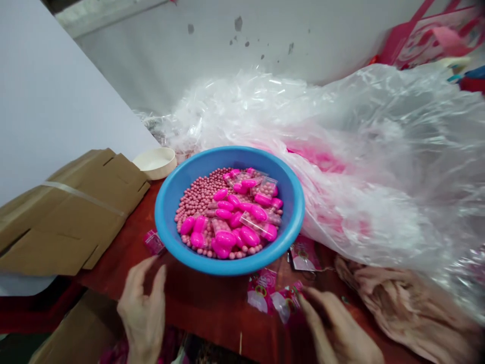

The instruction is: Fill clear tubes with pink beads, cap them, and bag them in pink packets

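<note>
"Head view: the left hand?"
"Thumb and fingers apart, near the round blue plastic basin."
"And the right hand?"
"At a small shiny pink plastic packet before the basin; whether its fingers grip, I cannot tell."

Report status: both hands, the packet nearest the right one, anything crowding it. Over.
Left hand open, empty. Right hand at pink packet, grip unclear. Packet on near side of blue basin. Crumpled cloth right of right hand.
</note>
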Available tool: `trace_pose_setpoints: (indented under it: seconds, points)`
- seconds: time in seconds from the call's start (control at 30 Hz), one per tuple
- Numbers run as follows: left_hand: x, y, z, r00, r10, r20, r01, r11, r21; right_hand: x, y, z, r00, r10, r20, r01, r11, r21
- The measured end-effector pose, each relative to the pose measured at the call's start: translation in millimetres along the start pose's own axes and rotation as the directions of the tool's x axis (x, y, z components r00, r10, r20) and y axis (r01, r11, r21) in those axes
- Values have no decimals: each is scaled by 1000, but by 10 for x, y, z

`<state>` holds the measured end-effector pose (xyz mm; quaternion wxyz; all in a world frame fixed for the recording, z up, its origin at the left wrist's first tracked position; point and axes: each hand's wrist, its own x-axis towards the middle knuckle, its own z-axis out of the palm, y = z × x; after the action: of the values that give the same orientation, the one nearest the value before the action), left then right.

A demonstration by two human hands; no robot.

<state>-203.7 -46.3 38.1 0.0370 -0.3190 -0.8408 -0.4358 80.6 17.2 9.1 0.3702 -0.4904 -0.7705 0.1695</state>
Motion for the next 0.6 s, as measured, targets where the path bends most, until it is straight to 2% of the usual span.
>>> trace_pose_setpoints:
  seconds: [0.07, 0.13, 0.2, 0.33, 0.43, 0.5, 0.57, 0.6]
  points:
    - [-241, 142, 83, 992, 43, 120, -31, 995, -95, 44, 122, -33, 999, 34, -4, -34, 986, -165]
    - [-428, 297, 194, 959, 105, 264, -54, 980, -194, 74, 160, 17, 999, 39, 3, -37, 965, -258]
    - [-558, 452, 311, 911, 151, 383, -54, 966, -253, 87, 133, 97, 999, 32, -10, -34, 965, -260]
    - [-737, 708, 506, 822, 235, 519, -88, 952, -293, 78, 38, 151, 999, 43, -24, -47, 981, -188]
    - [-864, 810, 596, 738, 336, 585, -160, 930, -332, 70, 50, 5, 998, 47, -46, -54, 985, -166]
    - [-927, 854, 631, 699, 394, 597, -212, 911, -354, 71, 139, -166, 983, 44, -177, -91, 960, -263]
    - [-966, 927, 670, 683, 436, 587, -274, 897, -347, 70, 301, -343, 948, 33, -316, -187, 863, -470]
    - [-986, 990, 700, 666, 461, 587, -313, 887, -340, 65, 403, -416, 940, 54, -337, -248, 786, -567]
